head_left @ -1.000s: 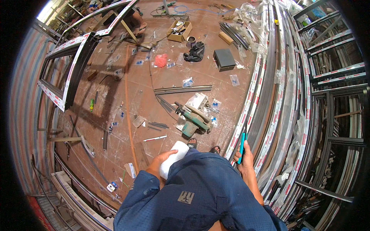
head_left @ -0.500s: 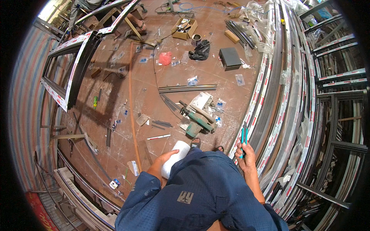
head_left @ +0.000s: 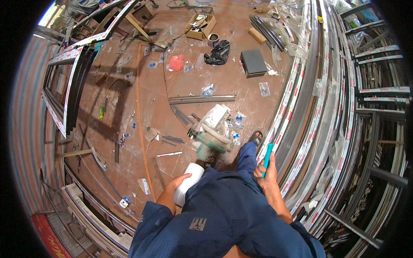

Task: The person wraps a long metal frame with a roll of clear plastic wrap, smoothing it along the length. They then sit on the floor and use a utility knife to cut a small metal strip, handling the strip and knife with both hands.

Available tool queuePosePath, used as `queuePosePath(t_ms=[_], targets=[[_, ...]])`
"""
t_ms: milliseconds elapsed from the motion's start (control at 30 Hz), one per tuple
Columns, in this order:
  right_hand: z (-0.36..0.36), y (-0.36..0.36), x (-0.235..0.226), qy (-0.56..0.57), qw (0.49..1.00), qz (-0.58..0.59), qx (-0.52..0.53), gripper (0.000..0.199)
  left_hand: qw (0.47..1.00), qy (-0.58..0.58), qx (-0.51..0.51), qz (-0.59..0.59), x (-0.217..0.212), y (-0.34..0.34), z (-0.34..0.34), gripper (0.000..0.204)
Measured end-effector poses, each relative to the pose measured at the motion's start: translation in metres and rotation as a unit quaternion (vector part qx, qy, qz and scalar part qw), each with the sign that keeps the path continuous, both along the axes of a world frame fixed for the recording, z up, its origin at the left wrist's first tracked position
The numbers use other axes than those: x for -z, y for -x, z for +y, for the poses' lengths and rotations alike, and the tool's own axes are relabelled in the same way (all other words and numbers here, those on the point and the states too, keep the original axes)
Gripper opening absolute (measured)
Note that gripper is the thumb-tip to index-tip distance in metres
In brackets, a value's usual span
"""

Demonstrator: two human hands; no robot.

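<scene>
My left hand (head_left: 177, 185) is closed around a thick white roll (head_left: 189, 182), probably wrapping film, held against my left side. In my right hand (head_left: 269, 173) is a teal utility knife (head_left: 267, 156), pointing up and away from me, with the fingers wrapped round its handle. Whether its blade is out, I cannot tell. A green miter saw (head_left: 211, 139) stands on the floor just ahead of my feet. My right foot, in a dark sandal (head_left: 257, 137), is set forward beside the saw.
Long wrapped metal profiles (head_left: 297, 116) run along my right, with racks of frames (head_left: 380, 96) beyond. A stack of dark frames (head_left: 77, 86) leans at the left. Ahead lie a cardboard box (head_left: 201, 26), a black bag (head_left: 217, 52), a dark grey box (head_left: 253, 63) and cut profiles (head_left: 202, 99).
My right foot has stepped forward beside the saw. The view has shifted slightly, and the knife in my right hand has tilted and come a little closer. The roll stays in my left hand.
</scene>
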State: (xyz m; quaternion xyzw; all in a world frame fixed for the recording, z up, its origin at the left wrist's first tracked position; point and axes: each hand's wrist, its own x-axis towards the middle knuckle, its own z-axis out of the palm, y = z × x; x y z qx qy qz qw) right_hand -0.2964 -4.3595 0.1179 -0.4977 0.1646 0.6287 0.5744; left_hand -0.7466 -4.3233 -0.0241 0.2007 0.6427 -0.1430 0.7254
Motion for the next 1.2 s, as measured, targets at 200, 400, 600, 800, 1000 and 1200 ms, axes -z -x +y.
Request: queuePosePath(t_ms=[200,400,600,800,1000,1200], targets=[[0.056,-0.123,0.033,-0.029,0.998,-0.008,-0.061,0.039,0.994,0.050,-0.035,0.091,-0.026,-0.121,0.026,0.091],[0.100,-0.235,0.015,-0.103,0.990,-0.031,-0.087,0.034,0.997,0.030,-0.003,0.067,0.032,-0.163,0.048,0.091],[0.169,-0.315,-0.003,-0.132,0.984,-0.067,-0.100,0.040,0.995,-0.096,-0.015,-0.014,-0.026,-0.325,0.172,0.088],[0.272,-0.353,-0.019,-0.158,0.983,-0.053,-0.081,0.031,0.954,-0.100,-0.260,-0.109,-0.005,-0.349,0.244,0.069],[0.398,-0.380,0.003,-0.131,0.985,-0.062,-0.098,0.043,0.977,-0.031,-0.207,-0.030,0.031,-0.378,0.338,0.080],[0.542,-0.401,0.014,-0.043,0.994,-0.061,-0.085,0.053,0.969,0.028,-0.228,-0.091,0.036,-0.390,0.491,0.088]])
